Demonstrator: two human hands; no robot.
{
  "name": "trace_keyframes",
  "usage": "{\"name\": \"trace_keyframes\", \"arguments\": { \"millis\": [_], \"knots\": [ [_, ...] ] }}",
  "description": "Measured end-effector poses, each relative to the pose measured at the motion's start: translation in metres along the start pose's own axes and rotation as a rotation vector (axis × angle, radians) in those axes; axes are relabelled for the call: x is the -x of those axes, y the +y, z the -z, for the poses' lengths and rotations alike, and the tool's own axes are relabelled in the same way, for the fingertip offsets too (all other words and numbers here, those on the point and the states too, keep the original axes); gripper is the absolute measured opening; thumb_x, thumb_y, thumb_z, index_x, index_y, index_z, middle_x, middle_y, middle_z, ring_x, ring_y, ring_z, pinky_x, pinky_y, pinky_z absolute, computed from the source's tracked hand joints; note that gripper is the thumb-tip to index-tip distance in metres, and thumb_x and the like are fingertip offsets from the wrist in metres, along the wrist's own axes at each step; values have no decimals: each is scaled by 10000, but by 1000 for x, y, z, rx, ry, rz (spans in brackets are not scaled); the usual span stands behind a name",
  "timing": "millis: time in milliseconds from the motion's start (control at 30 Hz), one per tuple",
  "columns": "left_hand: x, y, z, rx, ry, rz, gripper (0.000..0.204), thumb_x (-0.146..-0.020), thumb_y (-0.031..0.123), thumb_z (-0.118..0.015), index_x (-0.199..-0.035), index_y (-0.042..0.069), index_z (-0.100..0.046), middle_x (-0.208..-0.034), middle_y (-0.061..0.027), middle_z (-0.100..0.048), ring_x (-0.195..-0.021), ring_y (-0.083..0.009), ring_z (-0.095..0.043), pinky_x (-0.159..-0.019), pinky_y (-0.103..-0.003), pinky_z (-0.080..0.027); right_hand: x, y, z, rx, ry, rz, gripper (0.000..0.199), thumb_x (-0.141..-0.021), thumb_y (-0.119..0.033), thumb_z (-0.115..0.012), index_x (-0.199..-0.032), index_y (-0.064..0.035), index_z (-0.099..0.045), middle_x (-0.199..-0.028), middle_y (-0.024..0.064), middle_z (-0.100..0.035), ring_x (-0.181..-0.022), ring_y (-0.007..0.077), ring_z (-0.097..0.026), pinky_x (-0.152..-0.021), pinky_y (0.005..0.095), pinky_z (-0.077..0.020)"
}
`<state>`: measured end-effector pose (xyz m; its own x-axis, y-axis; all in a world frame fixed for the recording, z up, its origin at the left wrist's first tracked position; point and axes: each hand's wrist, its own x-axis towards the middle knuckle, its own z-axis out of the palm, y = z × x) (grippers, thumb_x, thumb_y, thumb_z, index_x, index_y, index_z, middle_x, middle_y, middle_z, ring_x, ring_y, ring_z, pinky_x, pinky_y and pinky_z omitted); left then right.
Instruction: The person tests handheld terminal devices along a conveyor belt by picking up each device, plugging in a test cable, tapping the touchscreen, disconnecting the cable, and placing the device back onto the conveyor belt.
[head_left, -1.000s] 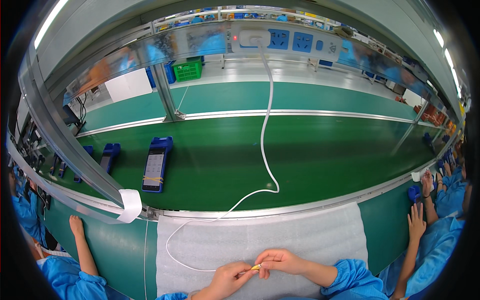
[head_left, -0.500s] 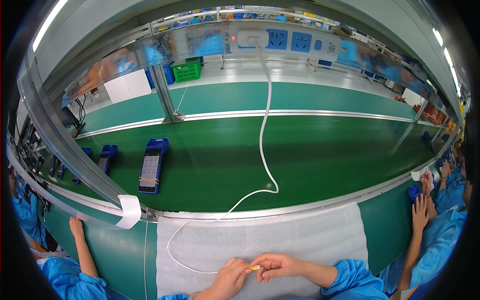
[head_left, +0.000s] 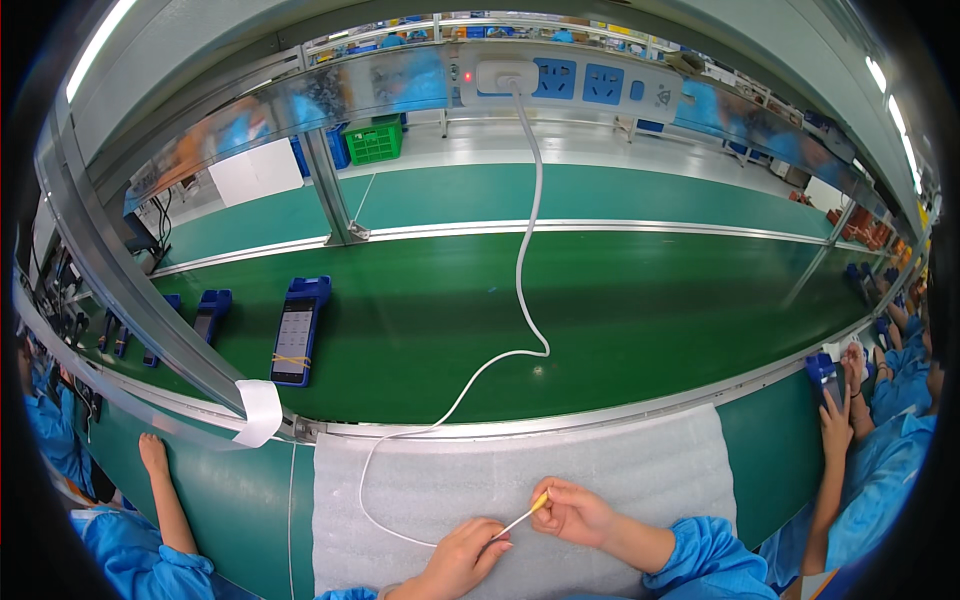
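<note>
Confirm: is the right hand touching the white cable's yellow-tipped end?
Touching. The head view shows the right hand pinching the yellow tip of the white cable, with the left hand gripping the same strand lower down.

Ahead of the hands (head_left: pixel 520 535) the foam mat (head_left: pixel 620 470) lies bare up to the belt rail (head_left: pixel 650 408), crossed only by the white cable (head_left: pixel 385 455) to their left, with co-workers' arms flanking both sides
</note>
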<state>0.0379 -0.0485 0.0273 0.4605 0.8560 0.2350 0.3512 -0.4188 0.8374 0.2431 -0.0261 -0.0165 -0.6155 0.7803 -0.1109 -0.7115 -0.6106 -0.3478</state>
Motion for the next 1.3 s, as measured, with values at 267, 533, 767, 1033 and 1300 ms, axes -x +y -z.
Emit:
{"name": "trace_keyframes", "arguments": {
  "millis": [267,533,767,1033,1300],
  "knots": [
    [3,2,1,35,-52,69,106,-797,97,-571,-857,18,-532,-772,-138,-499,-677,-290,-523,-597,-327,-430,2,-2,-1,76,-42,-61,171,-909,-158,-428,-998,-53,-529,-744,57,-553,-674,131,-508,-607,256,-398],
    [5,6,0,200,-69,272,233,-806,94,-577,-1026,24,-548,-802,-129,-571,-723,-223,-579,-653,-281,-468,5,8,-17,784,-96,-154,255,-897,-109,-461,-1141,-35,-479,-885,77,-595,-807,115,-553,-749,252,-451],
    [3,6,2,80,12,175,170,-784,75,-599,-948,36,-584,-762,-118,-566,-641,-236,-565,-569,-288,-449,2,5,-15,720,-73,-127,303,-888,-81,-469,-1182,-14,-446,-888,88,-592,-795,118,-555,-713,242,-453],
    [2,6,1,42,78,124,165,-769,64,-612,-930,40,-586,-751,-114,-555,-632,-239,-555,-558,-295,-442,2,6,-16,696,-42,-136,281,-881,-54,-474,-1156,3,-451,-912,107,-598,-807,125,-561,-727,253,-451],
    [4,0,0,65,13,112,110,-791,88,-593,-893,46,-586,-747,-117,-537,-638,-258,-549,-563,-308,-436,2,8,-13,723,-67,-143,237,-878,-44,-480,-1112,-3,-470,-968,106,-589,-800,119,-569,-711,242,-463]
  ]
}}
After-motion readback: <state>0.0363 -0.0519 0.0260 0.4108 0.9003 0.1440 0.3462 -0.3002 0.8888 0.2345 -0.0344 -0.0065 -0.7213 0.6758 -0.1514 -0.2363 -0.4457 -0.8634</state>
